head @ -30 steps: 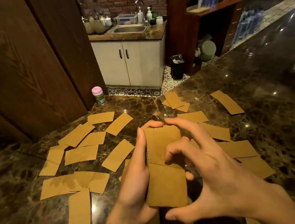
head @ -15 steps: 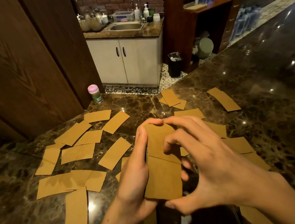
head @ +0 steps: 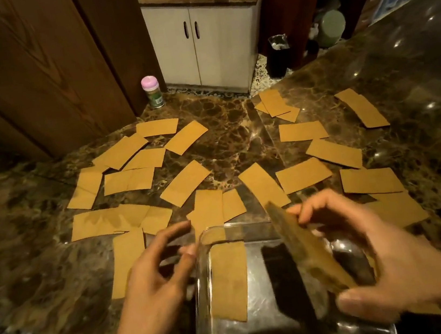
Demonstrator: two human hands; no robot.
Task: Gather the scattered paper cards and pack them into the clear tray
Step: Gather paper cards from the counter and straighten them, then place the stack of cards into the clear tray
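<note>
a second ago both hands were closed round one small stack of cards, squaring it up over the counter; now the left hand [head: 155,275] has let go and sits beside the clear tray [head: 250,222], fingers spread and loosely bent, gripping nothing, its fingertips at or just off the tray's left rim (blur hides which). the right hand [head: 383,265] alone has the stack [head: 308,256], thumb under the near end and fingers curled over the far end, above the tray's right half. the view has dropped too, so the tray now shows in full, with a single card [head: 228,281] lying flat on its left side; whether that one has just come off the stack i cannot tell. i read this as the squaring being done and the packing step in hand, though most of the job is left, since the scattered cards [head: 184,183] lie all over the marble countertop [head: 223,138] beyond the tray. the stack stands on edge and tilted, its long axis running from far-left to near-right, the far end raised and pointing toward the scattered cards. the single card's long axis runs near to far, about parallel to the tray's left wall, so the stack looks to need laying flat and turning a little to sit alongside it
</note>
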